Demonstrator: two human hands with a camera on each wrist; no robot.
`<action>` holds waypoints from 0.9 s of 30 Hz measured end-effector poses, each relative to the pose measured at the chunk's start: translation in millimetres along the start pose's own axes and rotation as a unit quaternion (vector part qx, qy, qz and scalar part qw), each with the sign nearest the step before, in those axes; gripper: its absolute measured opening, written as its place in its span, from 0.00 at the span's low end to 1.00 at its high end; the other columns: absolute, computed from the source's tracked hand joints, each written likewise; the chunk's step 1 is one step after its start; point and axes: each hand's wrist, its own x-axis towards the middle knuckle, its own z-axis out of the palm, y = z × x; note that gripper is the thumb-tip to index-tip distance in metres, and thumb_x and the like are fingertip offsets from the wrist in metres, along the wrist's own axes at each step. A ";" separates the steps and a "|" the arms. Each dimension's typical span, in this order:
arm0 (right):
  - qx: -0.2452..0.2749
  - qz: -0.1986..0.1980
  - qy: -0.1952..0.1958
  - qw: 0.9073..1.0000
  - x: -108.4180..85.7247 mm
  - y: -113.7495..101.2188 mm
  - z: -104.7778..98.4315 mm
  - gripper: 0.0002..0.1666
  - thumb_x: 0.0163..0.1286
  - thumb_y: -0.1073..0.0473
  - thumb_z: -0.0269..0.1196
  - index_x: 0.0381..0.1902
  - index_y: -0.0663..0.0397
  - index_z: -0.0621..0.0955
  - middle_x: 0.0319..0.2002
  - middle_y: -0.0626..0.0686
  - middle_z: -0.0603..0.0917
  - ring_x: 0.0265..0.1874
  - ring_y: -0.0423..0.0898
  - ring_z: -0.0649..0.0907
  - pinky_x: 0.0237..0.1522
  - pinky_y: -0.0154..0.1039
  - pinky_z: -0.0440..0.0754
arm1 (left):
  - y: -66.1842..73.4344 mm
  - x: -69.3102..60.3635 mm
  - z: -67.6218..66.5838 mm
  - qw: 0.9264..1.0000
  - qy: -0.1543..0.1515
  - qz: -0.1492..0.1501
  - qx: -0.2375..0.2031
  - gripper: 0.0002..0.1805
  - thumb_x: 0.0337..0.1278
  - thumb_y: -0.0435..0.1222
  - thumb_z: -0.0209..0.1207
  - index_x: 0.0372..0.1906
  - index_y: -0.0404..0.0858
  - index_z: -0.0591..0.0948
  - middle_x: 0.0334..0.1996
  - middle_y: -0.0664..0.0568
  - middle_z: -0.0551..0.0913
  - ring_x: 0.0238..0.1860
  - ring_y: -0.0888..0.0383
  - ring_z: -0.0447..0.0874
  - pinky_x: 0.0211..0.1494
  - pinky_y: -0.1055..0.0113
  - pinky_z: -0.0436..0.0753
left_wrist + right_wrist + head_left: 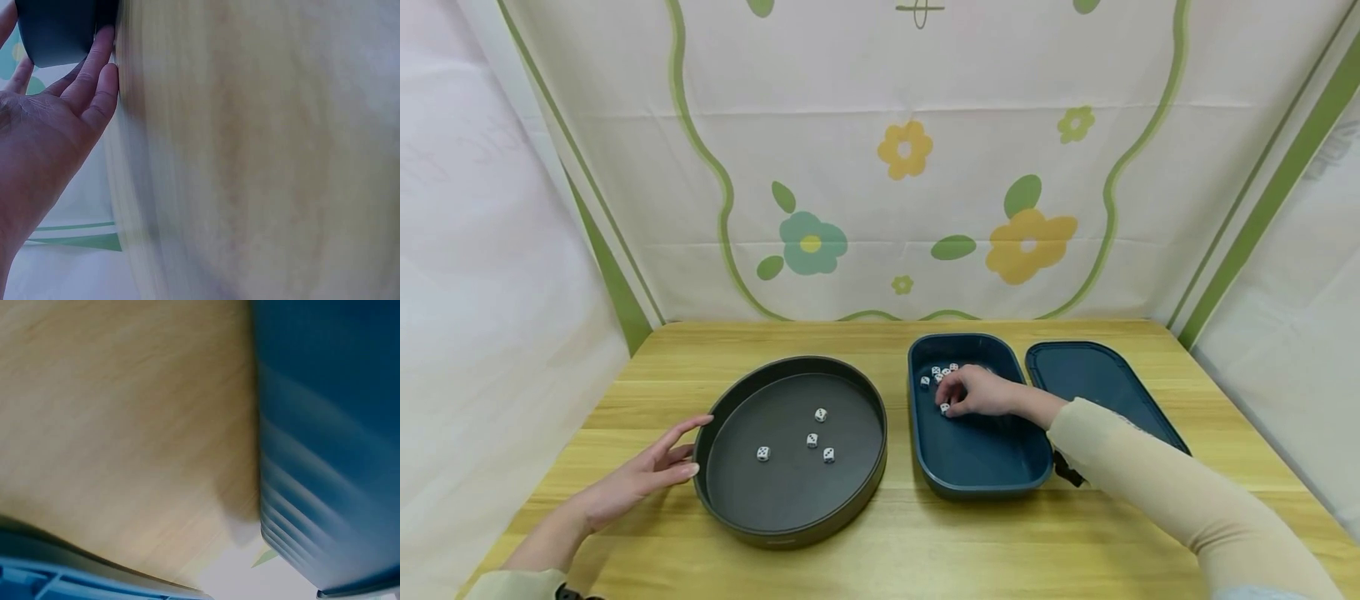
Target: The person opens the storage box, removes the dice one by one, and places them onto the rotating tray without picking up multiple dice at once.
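Observation:
A round dark pan point(797, 533) holds several white dice, among them one die point(763, 453) on its left side. My left hand point(632, 483) touches the pan's left rim with fingers spread; the left wrist view shows the same hand point(56, 125) against the pan's dark wall point(59, 31). Inside the blue container point(977, 467), my right hand point(981, 392) pinches a die point(945, 409) between thumb and fingers, low over the floor. Several other dice lie just beyond the fingertips, one die point(925, 382) at the left. The right wrist view does not show the hand.
Right of the container lies a blue lid point(1082, 371), partly behind my right forearm. The right wrist view has the container's outer wall point(331, 456) and the lid's edge point(94, 575). Fabric with printed flowers point(850, 75) stands behind the wooden table point(925, 558).

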 end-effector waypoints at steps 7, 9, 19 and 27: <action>0.006 -0.003 0.008 1.000 -6.7 -5.8 -6.6 0.07 0.63 0.66 0.67 0.40 0.57 0.84 0.36 0.46 0.83 0.33 0.40 0.80 0.39 0.36 0.79 | -1.6 -0.2 -0.5 1.000 -0.009 0.008 -0.021 0.35 0.74 0.35 0.48 0.77 0.50 0.46 0.74 0.32 0.43 0.69 0.55 0.55 0.56 0.67 0.70; 0.007 -0.002 0.012 1.000 -9.4 -9.2 -10.7 0.08 0.64 0.65 0.67 0.41 0.58 0.84 0.37 0.46 0.83 0.34 0.40 0.80 0.40 0.36 0.80 | -2.1 0.2 -1.2 1.000 -0.009 0.005 -0.020 0.35 0.74 0.35 0.48 0.77 0.50 0.46 0.74 0.33 0.43 0.66 0.66 0.58 0.56 0.68 0.70; -0.004 -0.018 0.027 0.999 -11.5 -38.1 -36.0 0.08 0.65 0.65 0.66 0.42 0.60 0.84 0.37 0.46 0.84 0.34 0.42 0.82 0.39 0.37 0.80 | -0.9 0.3 -0.8 0.999 -0.015 0.021 -0.034 0.35 0.74 0.34 0.47 0.77 0.49 0.46 0.73 0.30 0.43 0.59 0.78 0.61 0.55 0.69 0.70; 0.015 -0.040 0.027 0.999 0.1 -69.2 -48.5 0.09 0.66 0.66 0.66 0.43 0.63 0.83 0.35 0.47 0.83 0.33 0.46 0.82 0.39 0.39 0.81 | -1.1 0.6 0.2 0.999 -0.011 0.022 -0.033 0.35 0.73 0.34 0.48 0.77 0.49 0.47 0.74 0.32 0.41 0.58 0.79 0.58 0.54 0.71 0.71</action>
